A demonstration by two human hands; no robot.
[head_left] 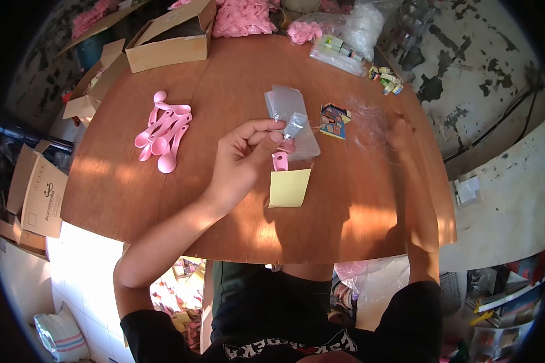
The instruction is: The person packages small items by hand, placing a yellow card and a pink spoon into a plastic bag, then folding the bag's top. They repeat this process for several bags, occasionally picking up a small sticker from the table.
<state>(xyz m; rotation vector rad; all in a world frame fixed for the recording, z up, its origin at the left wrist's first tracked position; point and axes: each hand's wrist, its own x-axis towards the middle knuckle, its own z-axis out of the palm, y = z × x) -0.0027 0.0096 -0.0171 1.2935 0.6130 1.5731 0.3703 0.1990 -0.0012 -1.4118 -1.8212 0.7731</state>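
The head view takes in a brown wooden worktop (224, 78), its curved near edge against a person in a black shirt (272, 320) whose white chest lettering is only partly legible. A cardboard box (169, 55) with raised flaps stands at the far left corner. Beyond the left edge, a smaller carton (44, 199) carries a dark emblem and sideways lettering that seems to read "bumimuka". A heap of pink pieces (242, 19) fills the middle of the far edge. The left hand (242, 151), near the worktop's middle, pinches clear plastic between thumb and fingers, with a pink spoon (280, 161) just below the fingertips. Pink spoons (159, 146) lie piled toward the left edge; clear sleeves (287, 103) are stacked behind the left hand. The right hand (399, 134), near the right edge by crumpled film (369, 124), is blurred; its grip cannot be told. A yellow card (289, 190) overlaps the spoon's lower end. Smaller, a colourful printed card (333, 123) lies right of the sleeves, its print unreadable.
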